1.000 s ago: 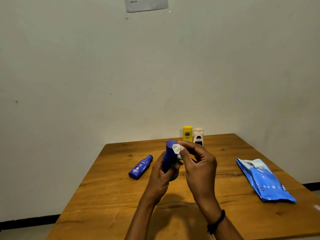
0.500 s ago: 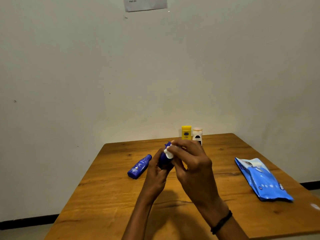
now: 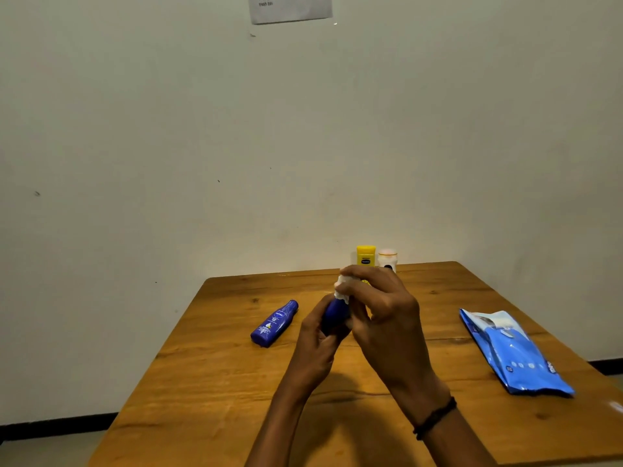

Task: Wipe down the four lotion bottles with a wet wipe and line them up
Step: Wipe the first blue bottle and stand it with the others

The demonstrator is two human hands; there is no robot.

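The left hand point(image 3: 317, 342) is gripping the blue bottle point(image 3: 333, 313); the right hand point(image 3: 381, 315) is pressing the wipe point(image 3: 344, 284) onto its top. Wiping is in progress; the next move is likely standing it beside the yellow bottle point(image 3: 365, 256).

Left hand point(image 3: 315, 342): grips a dark blue bottle point(image 3: 333, 315) above the wooden table point(image 3: 236, 382).
Right hand point(image 3: 381, 311): presses a white wipe point(image 3: 344, 288) on its top.
Far edge: yellow bottle point(image 3: 365, 256), white bottle point(image 3: 387, 259), upright.
Left: second blue bottle point(image 3: 273, 324), lying.
Right: blue wipe pack point(image 3: 515, 355).

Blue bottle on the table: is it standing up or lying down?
Lying down. The blue bottle rests on its side on the table.
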